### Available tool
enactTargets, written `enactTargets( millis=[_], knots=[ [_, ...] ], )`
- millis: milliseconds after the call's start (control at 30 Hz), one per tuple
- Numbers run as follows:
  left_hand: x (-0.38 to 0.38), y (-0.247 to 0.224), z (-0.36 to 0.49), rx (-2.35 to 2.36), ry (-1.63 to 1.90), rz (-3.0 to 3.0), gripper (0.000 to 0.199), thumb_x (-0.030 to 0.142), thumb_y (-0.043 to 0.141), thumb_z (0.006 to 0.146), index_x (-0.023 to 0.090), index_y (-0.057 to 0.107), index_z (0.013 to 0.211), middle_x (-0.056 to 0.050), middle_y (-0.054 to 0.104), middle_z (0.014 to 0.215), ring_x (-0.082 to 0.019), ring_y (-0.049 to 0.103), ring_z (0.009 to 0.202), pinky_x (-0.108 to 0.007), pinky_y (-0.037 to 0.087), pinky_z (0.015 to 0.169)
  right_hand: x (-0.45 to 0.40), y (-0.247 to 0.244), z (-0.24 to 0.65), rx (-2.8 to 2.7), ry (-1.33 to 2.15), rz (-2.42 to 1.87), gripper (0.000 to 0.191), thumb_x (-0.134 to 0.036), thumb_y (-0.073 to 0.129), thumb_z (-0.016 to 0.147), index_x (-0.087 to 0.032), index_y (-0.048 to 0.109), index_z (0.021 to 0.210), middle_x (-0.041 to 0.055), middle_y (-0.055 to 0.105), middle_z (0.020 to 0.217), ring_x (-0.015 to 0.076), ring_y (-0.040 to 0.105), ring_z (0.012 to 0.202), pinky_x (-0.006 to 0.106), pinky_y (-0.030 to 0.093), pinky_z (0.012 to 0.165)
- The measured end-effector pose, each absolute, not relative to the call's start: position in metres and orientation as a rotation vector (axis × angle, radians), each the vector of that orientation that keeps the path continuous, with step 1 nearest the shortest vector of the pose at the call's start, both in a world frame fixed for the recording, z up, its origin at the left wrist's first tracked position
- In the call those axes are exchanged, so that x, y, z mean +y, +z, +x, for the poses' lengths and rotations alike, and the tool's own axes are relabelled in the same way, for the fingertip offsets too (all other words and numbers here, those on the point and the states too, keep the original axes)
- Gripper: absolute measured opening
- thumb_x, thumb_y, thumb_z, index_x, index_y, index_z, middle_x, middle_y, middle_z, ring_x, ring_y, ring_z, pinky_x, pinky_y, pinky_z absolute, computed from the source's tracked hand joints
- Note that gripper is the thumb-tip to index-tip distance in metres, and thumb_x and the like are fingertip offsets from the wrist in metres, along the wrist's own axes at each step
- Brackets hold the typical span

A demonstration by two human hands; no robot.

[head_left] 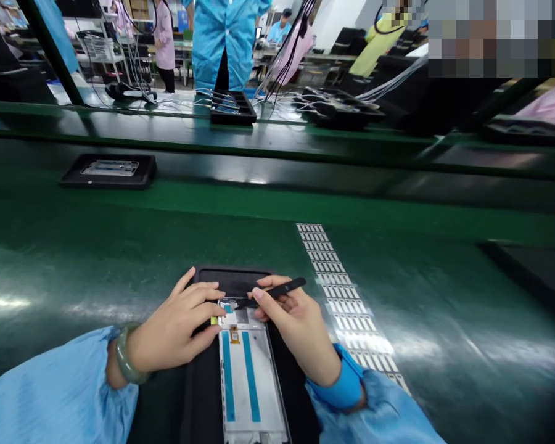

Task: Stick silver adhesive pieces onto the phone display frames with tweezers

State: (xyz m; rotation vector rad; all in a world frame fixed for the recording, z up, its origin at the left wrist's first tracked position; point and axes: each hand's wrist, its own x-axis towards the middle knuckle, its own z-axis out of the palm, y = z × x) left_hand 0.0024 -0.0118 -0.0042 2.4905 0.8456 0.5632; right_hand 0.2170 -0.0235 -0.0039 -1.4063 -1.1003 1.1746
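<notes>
A silver phone frame (252, 385) with two blue adhesive strips lies in a black tray (201, 394) in front of me. My left hand (178, 324) rests over the frame's upper left edge, fingers spread, fingertips at its rim. Between the thumb and fingers of my right hand (296, 320) is a pair of black tweezers (284, 288). Their tip points left and down at the top part of the frame, near a small blue patch (229, 308). Whether the tip touches the frame I cannot tell.
A long sheet of small white labels (337, 277) lies on the green bench (97, 259) to the right. Another black tray (108, 171) with a phone frame stands at the back left. A dark tray (531, 265) is at the far right. Co-workers stand beyond the bench.
</notes>
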Motion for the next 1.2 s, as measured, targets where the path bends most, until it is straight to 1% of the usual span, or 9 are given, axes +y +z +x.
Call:
enactTargets(
  millis=[333,967,1200],
  knots=[
    [-0.0121,-0.0011,0.0037,0.875,0.576,2.478,0.016,0.023,0.049,0.092,0.021,0.058,0.105,-0.004,0.056,0.117,-0.021,0.044,0.121,-0.051,0.011,0.113,-0.0244,-0.0037,0.2161,-1.114,1.153,-1.435,0.031,-0.04,0.07,0.071,-0.018,0.057,0.09,-0.0002,0.061,0.068,0.013,0.061,0.051,0.026,0.052,0.051],
    [-0.012,0.0008,0.0039,0.869,0.577,2.505,0.016,0.024,0.049,0.092,0.022,0.057,0.106,-0.005,0.056,0.117,-0.021,0.043,0.122,-0.052,0.011,0.112,-0.0269,0.0015,0.2132,-1.134,1.116,-1.453,0.029,-0.04,0.07,0.071,-0.019,0.058,0.087,0.0001,0.061,0.07,0.0135,0.061,0.051,0.028,0.054,0.051],
    [-0.0122,-0.001,0.0036,0.873,0.587,2.508,0.016,0.025,0.054,0.089,0.021,0.057,0.105,-0.005,0.057,0.116,-0.022,0.045,0.121,-0.052,0.013,0.112,-0.0268,0.0023,0.2126,-1.107,1.109,-1.471,0.031,-0.042,0.07,0.071,-0.019,0.058,0.087,0.0006,0.062,0.07,0.0134,0.061,0.051,0.027,0.054,0.05]
  ],
)
